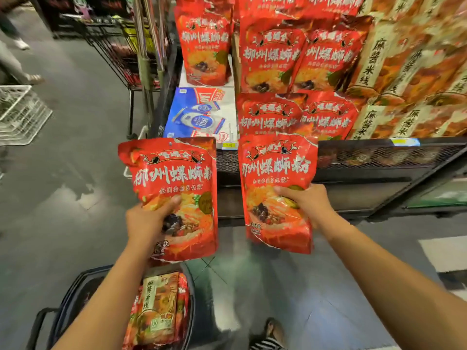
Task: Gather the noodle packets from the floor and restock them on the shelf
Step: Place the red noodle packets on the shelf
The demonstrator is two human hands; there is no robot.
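Restocking: I stand at the black wire-mesh shelf (379, 157) with 2 glossy red plastic noodle packets raised, 1 in each hand.
Left hand: my left hand (146, 218) grips the lower half of the left red packet (177, 178), thumb across the printed front, fingers hidden behind. The packet hangs upright over the floor, short of the shelf edge.
Right hand: my right hand (307, 200) clamps the right red packet (275, 168) at its right edge, thumb on the front. The packet's top overlaps the shelf's front lip, just below the stacked rows of matching red packets (298, 59).
Still to shelve: a dark round-rimmed basket (70, 294) on the grey polished floor (63, 198), beside my left forearm, holds more packets (159, 306), 1 tan-and-orange on top.
Neighbours: a blue-and-white carton (199, 114) sits left of the red rows; orange packets with cream labels (404, 72) fill the right.
Risk, slipping: the film looks slick and both grips sit low, so a top-heavy pouch could fold over my thumb and drop.
Risk, toppling: the red rows appear to lean forward, so a hard push could knock the front packets off the shelf.
Risk, mis-shelving: the left packet is lined up nearer the carton than the red rows, so placing it without shifting right would put it in the wrong spot.
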